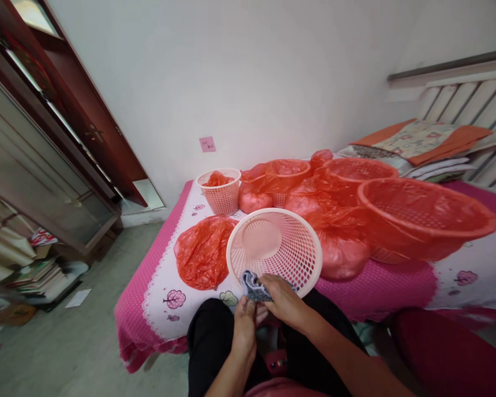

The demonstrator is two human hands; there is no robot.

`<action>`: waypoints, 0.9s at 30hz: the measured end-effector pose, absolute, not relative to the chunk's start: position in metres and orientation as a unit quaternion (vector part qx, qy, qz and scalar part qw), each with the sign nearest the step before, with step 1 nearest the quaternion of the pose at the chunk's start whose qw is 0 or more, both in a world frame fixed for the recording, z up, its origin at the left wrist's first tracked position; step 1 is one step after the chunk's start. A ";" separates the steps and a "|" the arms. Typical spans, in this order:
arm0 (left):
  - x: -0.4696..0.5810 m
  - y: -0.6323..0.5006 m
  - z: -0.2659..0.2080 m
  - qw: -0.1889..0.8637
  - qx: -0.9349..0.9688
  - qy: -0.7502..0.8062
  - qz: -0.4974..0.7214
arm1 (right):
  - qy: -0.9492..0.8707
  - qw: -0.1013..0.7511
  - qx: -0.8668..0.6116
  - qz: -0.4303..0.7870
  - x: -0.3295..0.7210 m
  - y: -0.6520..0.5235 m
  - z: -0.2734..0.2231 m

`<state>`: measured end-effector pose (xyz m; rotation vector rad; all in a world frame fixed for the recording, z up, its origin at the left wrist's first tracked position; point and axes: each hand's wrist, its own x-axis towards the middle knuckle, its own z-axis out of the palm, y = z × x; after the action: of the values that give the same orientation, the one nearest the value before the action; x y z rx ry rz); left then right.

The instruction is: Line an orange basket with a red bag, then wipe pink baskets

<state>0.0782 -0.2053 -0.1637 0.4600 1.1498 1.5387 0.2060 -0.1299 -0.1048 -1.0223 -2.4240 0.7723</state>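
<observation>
A pale pink perforated plastic basket point(300, 242) tilts with its mouth toward me at the bed's edge, above my lap. Over its near rim lies a folded grey-and-white cloth point(254, 286). My right hand point(284, 300) is closed on the cloth from the right, pressing it against the rim. Just below, my left hand point(246, 320) is closed, with thumb and fingers at the cloth's lower edge. Whether those fingers also grip the rim is hidden. A crumpled red plastic bag point(204, 253) lies left of the basket.
A smaller pink basket point(221, 196) holding red plastic stands by the wall. Baskets covered in red bags point(430, 215) and filled red bags point(343, 256) crowd the right. Folded textiles point(430, 140) are stacked near the radiator point(475, 107). A dark red seat point(450, 353) is at lower right.
</observation>
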 end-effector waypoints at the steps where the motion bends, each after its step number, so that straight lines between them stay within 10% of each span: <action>1: 0.078 -0.205 -0.163 0.553 0.195 0.480 0.652 | -0.867 0.198 -0.367 0.271 0.206 -0.130 -0.105; 27: 0.082 -0.200 -0.148 0.526 0.181 0.486 0.674 | -0.889 0.218 -0.267 0.302 0.235 -0.145 -0.088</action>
<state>0.0823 -0.2000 -0.1484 0.4333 1.1615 1.6129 0.2347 -0.1453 -0.0881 -0.7384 -2.4608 0.8372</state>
